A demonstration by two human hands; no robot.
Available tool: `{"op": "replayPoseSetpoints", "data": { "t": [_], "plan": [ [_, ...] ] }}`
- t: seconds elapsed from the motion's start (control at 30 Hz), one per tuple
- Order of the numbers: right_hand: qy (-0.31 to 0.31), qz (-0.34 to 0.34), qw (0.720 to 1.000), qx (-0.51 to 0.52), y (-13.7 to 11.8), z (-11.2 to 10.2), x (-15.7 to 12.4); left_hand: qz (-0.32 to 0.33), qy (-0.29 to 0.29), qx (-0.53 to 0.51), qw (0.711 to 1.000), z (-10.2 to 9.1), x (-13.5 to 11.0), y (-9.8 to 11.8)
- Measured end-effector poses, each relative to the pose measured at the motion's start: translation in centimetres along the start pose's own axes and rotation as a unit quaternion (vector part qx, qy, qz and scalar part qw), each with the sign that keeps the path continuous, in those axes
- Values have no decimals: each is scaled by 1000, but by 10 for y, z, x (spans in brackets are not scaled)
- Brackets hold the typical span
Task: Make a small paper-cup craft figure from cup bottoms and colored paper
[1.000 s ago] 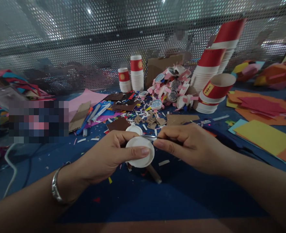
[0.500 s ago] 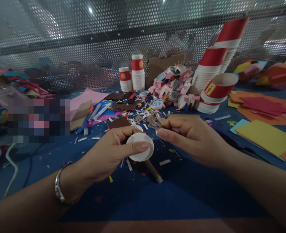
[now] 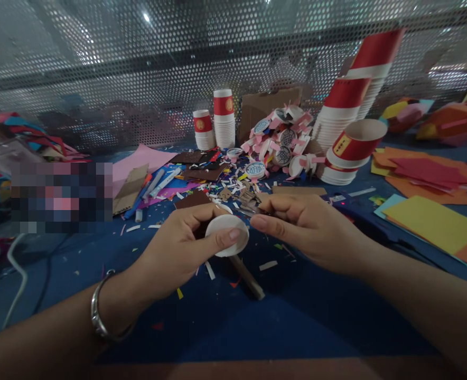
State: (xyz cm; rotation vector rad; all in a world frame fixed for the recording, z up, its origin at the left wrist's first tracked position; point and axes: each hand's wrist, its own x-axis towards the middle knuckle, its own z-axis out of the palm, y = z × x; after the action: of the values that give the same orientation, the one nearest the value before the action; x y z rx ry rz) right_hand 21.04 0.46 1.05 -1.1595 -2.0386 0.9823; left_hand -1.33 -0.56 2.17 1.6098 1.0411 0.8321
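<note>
My left hand (image 3: 181,240) is closed on a cut-off paper cup bottom (image 3: 239,240), a shallow white disc with a low rim. Its thumb presses on the face, and the other fingers are mostly behind it. Close by on the right, my right hand (image 3: 297,227) has thumb and fingers pinched together, a small gap away from the disc. Something small and dark may show at those fingertips, but I cannot make it out. Below the disc, a brown cardboard strip (image 3: 247,277) lies on the blue table (image 3: 297,327).
Paper scraps (image 3: 237,190) litter the middle. Behind them rise a heap of white discs with pink tabs (image 3: 283,140), small red-and-white cups (image 3: 224,119) and taller cup stacks (image 3: 342,108). Coloured paper (image 3: 435,221) lies right; markers (image 3: 154,184) and pink paper (image 3: 144,161) lie left.
Both hands have shifted slightly. The right fingertips have come a little lower and to the left, and the cup bottom has tilted slightly in my left hand.
</note>
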Motion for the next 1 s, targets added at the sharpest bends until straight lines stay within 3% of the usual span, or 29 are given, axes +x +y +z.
{"op": "replayPoseSetpoints", "data": {
  "t": [0.27, 0.63, 1.0],
  "plan": [
    [9, -26, 999, -43, -1, -2, -3, 50, 43, 5, 998, -1, 3, 4],
    [11, -60, 997, -46, -5, -1, -4, -1, 8, -84, 996, -2, 2, -7],
    [34, -84, 993, -73, -7, 0, -8, -54, -22, -166, 984, 3, -1, 1]
  ]
}}
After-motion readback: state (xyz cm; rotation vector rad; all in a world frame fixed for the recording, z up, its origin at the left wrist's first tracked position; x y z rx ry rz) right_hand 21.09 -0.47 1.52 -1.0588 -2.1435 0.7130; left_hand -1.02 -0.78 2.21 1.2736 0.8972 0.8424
